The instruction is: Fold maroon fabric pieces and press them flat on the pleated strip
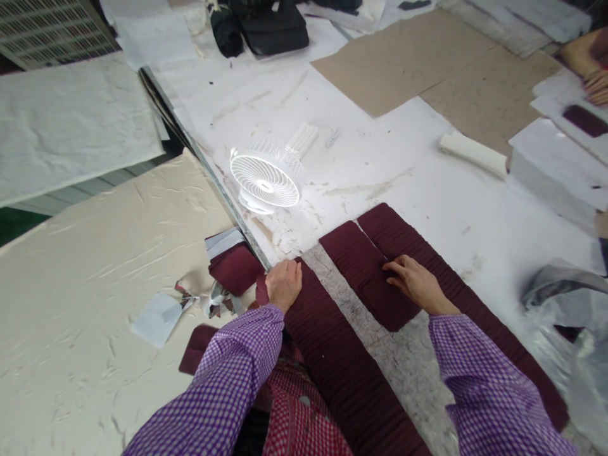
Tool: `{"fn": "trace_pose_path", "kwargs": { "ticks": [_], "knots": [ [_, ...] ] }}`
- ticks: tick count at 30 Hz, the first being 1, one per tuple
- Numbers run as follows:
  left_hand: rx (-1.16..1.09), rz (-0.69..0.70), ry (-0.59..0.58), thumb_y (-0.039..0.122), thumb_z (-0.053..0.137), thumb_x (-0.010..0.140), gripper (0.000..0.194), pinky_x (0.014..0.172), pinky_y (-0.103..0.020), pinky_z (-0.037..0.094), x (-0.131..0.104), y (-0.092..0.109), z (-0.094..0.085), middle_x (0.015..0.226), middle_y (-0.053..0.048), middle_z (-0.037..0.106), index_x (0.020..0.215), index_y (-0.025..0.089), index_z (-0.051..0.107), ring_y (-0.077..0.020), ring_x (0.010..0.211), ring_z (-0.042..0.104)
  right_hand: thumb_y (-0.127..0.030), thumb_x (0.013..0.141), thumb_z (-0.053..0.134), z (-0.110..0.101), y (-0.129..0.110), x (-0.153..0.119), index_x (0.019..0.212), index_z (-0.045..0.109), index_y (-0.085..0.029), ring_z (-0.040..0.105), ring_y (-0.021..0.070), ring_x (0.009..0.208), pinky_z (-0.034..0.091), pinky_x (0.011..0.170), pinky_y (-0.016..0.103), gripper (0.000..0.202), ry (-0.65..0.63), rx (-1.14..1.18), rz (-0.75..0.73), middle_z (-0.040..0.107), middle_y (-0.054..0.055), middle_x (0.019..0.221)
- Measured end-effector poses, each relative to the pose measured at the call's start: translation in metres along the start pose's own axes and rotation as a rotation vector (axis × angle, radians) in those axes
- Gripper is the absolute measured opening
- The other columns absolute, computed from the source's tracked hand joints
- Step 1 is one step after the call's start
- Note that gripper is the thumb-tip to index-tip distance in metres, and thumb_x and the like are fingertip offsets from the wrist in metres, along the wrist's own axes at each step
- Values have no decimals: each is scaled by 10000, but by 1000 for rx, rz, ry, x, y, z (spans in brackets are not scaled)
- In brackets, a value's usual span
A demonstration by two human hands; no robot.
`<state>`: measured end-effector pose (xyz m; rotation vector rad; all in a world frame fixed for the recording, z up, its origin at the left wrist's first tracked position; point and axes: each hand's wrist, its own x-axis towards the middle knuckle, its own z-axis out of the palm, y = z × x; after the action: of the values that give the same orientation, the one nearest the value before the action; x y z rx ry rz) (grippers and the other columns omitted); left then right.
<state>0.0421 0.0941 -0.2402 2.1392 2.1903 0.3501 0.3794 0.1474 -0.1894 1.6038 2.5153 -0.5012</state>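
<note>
My left hand point(285, 283) is closed at the far end of a long row of overlapping maroon fabric pieces point(346, 361). A maroon fabric piece point(261, 290) sticks out from its left side. My right hand point(414, 283) rests over a shorter group of maroon fabric pieces point(339, 247), thumb and fingers pinched at a piece's edge. Beyond it runs another long overlapping row of maroon pieces point(456, 285). Part of what each hand grips is hidden under the fingers.
A white fan point(265, 183) stands on the white table point(361, 152). Left, a cream-covered surface point(71, 304) holds a small maroon stack point(236, 269) and a loose maroon piece point(197, 348). A clear plastic bag point(584, 342) lies right. Another person's hand point(597, 85) is at far right.
</note>
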Motion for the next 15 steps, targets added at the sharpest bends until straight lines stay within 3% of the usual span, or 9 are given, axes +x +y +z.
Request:
{"fn": "trace_pose_path", "kwargs": {
  "ticks": [4,8,11,15],
  "knots": [
    [3,0,-1,335,418,917,254,669,-303,416,0,0,0,727,0,542,759,173,532,-138,691,509,-243,819,603,-5,1,6,841,648,-243,547,236,863,431,756,365,50,-24,-8,-62,589,61,928],
    [5,2,-1,333,424,916,251,673,-303,414,0,0,0,723,0,541,753,173,528,-138,692,507,-280,846,574,-10,-1,3,793,624,-248,530,270,928,385,793,409,79,-31,23,-88,642,55,949],
    [10,5,-2,332,424,915,249,674,-302,411,0,0,0,724,-1,539,750,175,524,-138,694,506,-342,837,583,-6,4,-3,863,614,-252,550,268,963,393,826,410,98,-26,94,-47,669,52,978],
    [19,5,-3,335,410,921,252,672,-301,416,0,0,0,730,4,541,761,176,523,-139,699,507,-477,751,647,7,23,-20,1101,548,-201,611,275,911,464,780,403,457,2,208,146,679,97,968]
  ]
}}
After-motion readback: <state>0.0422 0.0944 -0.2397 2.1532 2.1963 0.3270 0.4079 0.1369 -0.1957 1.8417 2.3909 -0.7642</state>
